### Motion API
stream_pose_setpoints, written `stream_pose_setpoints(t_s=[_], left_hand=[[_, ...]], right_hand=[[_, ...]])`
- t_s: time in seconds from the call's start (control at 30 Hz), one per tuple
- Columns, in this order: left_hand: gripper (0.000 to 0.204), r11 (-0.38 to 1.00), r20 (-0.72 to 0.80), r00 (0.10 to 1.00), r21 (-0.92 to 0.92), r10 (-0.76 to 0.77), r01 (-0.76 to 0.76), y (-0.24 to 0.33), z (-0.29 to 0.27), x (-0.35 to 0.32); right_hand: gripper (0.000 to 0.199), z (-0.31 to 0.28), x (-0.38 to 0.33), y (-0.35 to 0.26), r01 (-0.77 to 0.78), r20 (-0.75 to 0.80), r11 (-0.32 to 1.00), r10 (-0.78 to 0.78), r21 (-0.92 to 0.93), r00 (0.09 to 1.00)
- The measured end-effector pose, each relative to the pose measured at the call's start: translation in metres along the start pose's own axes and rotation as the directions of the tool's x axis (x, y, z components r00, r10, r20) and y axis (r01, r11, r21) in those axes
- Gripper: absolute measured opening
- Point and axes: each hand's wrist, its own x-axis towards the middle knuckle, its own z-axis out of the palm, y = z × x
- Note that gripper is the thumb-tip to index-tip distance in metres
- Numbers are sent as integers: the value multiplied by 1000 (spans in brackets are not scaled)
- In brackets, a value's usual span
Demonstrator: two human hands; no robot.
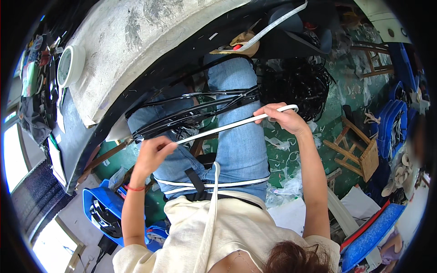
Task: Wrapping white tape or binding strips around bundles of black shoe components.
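A narrow white strap [218, 128] is stretched slantwise above my thighs. My left hand [155, 155] is closed in a pinch on its lower left end. Near the upper right end my right hand [286, 120] grips it, and the end curls back over the fingers in a loop. Long shiny black strips [200, 105] lie across both knees beyond the strap. Another pale strap [210, 223] hangs down in front of my shirt, and thin white strips [241, 183] cross my upper thighs.
A worn, curved worktop [123, 50] bears a round white dial [70, 66] at the far left. Black strips [296, 88] form a heap beyond my right hand. To the right stands a wooden stool [357, 150]; at lower left is a blue bin [102, 195]. Scraps litter the green floor.
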Motion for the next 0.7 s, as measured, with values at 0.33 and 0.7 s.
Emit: stream_pose_setpoints(t_s=[0.33,0.7], left_hand=[[25,982,-255,952,43,-170,186,-86,-55,-51],[26,972,-228,946,-7,-231,235,-103,-52,-44]], right_hand=[[31,9,-3,-12,45,-32,995,-48,-86,998],[18,15,-4,10,135,-253,984,-162,-119,954]])
